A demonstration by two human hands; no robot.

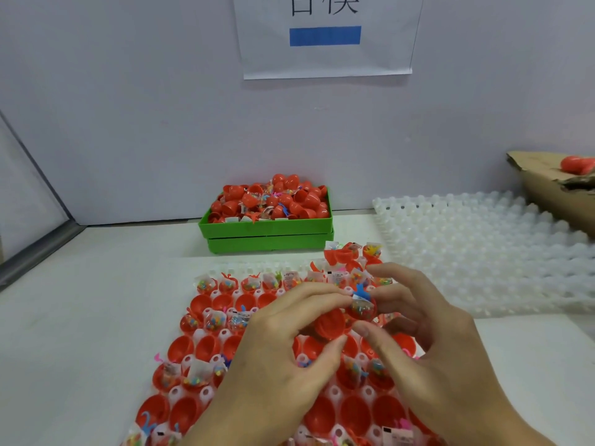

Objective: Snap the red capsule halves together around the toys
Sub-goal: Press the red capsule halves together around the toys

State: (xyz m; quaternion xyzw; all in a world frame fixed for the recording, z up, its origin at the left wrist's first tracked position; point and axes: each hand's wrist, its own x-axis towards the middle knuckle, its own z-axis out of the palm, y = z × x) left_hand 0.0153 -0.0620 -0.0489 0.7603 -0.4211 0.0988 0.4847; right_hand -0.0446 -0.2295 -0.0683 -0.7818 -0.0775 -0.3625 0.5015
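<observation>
Head view: both hands [351,336] pinch red capsule halves [346,317] over tray [206,394].

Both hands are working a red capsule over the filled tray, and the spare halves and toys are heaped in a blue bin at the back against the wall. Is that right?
Not quite: the bin is green, not blue, as the head view shows. The rest holds: the left hand and right hand hold a red capsule over the filled tray, and spare halves and toys are heaped in that bin by the wall.
</observation>
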